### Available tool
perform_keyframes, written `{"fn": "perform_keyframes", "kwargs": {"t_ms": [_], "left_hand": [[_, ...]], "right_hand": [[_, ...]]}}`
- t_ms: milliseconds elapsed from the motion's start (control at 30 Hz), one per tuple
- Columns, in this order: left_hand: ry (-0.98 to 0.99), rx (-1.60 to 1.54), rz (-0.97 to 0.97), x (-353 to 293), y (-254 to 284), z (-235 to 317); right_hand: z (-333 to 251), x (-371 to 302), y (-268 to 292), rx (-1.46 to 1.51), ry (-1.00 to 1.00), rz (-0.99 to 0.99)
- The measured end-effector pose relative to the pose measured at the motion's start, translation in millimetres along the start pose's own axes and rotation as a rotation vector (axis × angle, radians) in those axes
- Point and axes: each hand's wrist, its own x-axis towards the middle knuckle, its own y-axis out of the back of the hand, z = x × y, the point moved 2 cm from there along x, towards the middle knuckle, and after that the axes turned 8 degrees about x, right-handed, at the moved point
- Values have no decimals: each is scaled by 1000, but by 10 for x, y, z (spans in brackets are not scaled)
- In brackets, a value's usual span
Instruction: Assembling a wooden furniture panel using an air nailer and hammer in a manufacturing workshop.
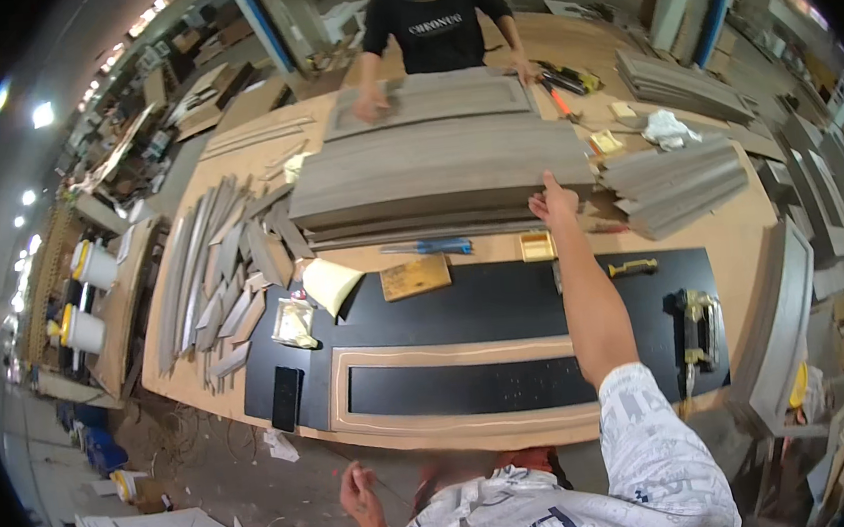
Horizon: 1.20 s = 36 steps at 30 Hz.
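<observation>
My right hand (pixel 554 199) reaches across the table to the front right edge of a stack of grey wood-grain boards (pixel 424 170). Its thumb points up and its fingers are curled; whether they touch the stack, or hold anything small, I cannot make out. Low beside my body, away from the table edge, hangs my left hand (pixel 358 487), loosely bent with nothing visible in it. Between me and the stack lies a light wooden frame (pixel 460 350) with a pale wavy line along it, on a black board (pixel 506 301).
Across the table a co-worker's blurred hand (pixel 370 103) is over a grey panel (pixel 428 102). Wood strips (pixel 227 270) pile up at left. A phone (pixel 286 398), a wooden block (pixel 416 277), a blue-handled tool (pixel 444 248) and a metal tool (pixel 699 330) lie about.
</observation>
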Motion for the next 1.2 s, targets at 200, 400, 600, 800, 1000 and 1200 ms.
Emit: {"fn": "perform_keyframes", "kwargs": {"t_ms": [200,400,600,800,1000,1200], "left_hand": [[64,-8,56,-436,-102,-17],[21,-70,168,-362,55,-95],[48,-12,226,-648,368,-325],[136,-53,211,-774,472,-693],[104,-91,208,-601,426,-851],[133,-157,208,-455,307,-753]], "right_hand": [[1,66,67,9,-60,-64],[-67,-133,-17,11,-124,-6],[-470,-226,265,-786,384,410],[-576,-144,286,-972,413,306],[-520,-448,166,-971,387,365],[-334,-8,733,-819,489,317]]}}
